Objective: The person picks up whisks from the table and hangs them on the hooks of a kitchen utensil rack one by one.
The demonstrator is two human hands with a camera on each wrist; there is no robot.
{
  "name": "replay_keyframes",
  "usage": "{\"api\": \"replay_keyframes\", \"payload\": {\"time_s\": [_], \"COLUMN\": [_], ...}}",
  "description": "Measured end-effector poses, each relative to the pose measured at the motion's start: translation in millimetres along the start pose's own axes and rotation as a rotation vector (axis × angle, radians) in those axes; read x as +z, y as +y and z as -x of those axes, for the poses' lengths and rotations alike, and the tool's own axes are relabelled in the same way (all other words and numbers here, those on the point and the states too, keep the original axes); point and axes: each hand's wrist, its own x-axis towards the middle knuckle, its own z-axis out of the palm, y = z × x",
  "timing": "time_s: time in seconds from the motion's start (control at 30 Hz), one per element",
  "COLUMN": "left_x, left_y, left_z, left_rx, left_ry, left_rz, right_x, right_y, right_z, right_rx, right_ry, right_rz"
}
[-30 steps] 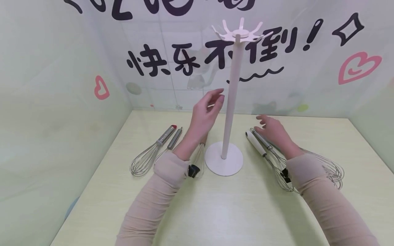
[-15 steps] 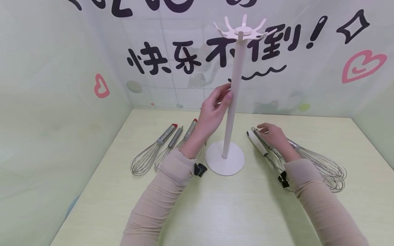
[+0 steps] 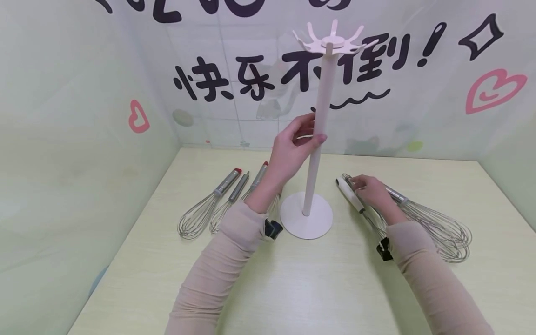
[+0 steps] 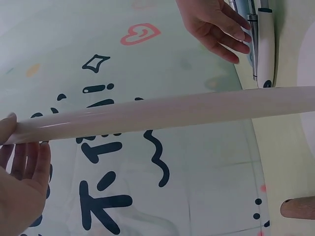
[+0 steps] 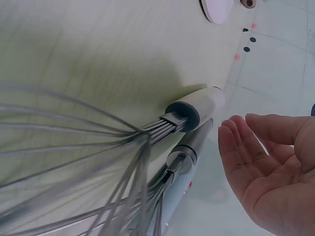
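Observation:
A white stand (image 3: pixel 324 93) with a ring of upturned hooks on top stands upright on a round base. Around its pole, my left hand (image 3: pixel 292 150) curls thumb and fingers; the left wrist view shows this left hand (image 4: pixel 23 184) too. To the right lies a whisk with a white handle (image 3: pixel 350 194), beside a metal-handled whisk (image 3: pixel 346 177). Just over that metal handle hovers my right hand (image 3: pixel 371 190). In the right wrist view, the right hand (image 5: pixel 268 162) has loosely bent fingers, apart from the metal handle (image 5: pixel 196 140), with nothing in its grasp.
Left of the stand lie several whisks, including a red-tipped one (image 3: pixel 227 182), a slim metal one (image 3: pixel 238 187) and one with a brown handle (image 4: pixel 298 208). A large whisk (image 3: pixel 435 221) lies beyond my right wrist. A printed sheet (image 3: pixel 209 125) backs the table (image 3: pixel 318 288).
My left hand has moved right to the pole and now grips it. My right hand has come down toward the metal whisk handle. The whisks and stand have stayed put.

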Motion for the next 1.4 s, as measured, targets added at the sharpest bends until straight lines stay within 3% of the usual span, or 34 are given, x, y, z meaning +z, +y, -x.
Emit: {"api": "replay_keyframes", "payload": {"time_s": [0.3, 0.97, 1.4], "left_x": [-3.9, -10.1, -10.5], "left_y": [-3.5, -7.3, -7.3], "left_z": [-2.3, -7.0, -7.4], "left_rx": [0.012, 0.016, -0.001], "left_ry": [-0.019, -0.101, -0.105], "left_rz": [-0.016, -0.070, -0.082], "right_x": [4.6, 16.5, 20.1], "right_y": [7.0, 15.7, 14.9], "right_z": [0.1, -8.4, -12.3], "right_rx": [-0.023, 0.033, 0.021], "right_ry": [0.016, -0.014, -0.101], "right_rz": [-0.029, -0.045, 0.110]}}
